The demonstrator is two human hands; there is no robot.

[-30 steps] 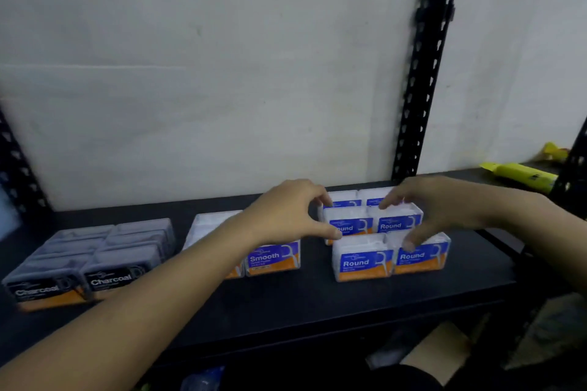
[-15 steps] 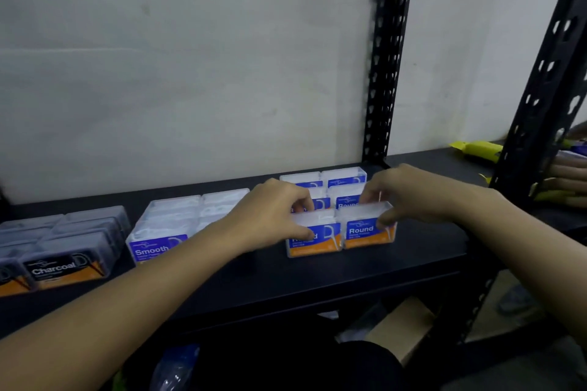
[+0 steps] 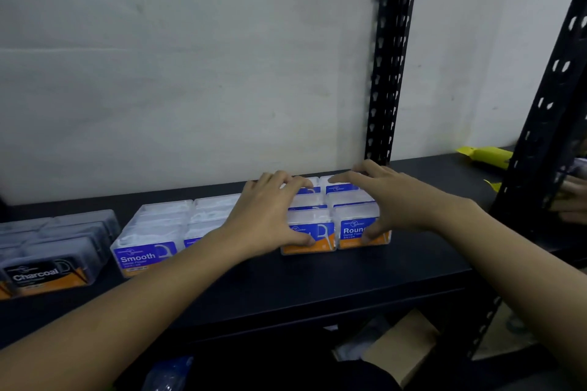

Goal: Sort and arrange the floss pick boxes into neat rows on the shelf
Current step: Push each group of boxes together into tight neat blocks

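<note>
as rows stand: charcoal boxes (image 3: 54,247), smooth boxes (image 3: 165,219) squared
hands: left hand (image 3: 270,213), right hand (image 3: 394,200) splayed wide, pressing round boxes (image 3: 352,213)
remaining: seemingly little

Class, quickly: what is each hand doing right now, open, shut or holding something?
Left hand: open, spread flat, pressing the Round boxes.
Right hand: open, spread over the same boxes.
</note>
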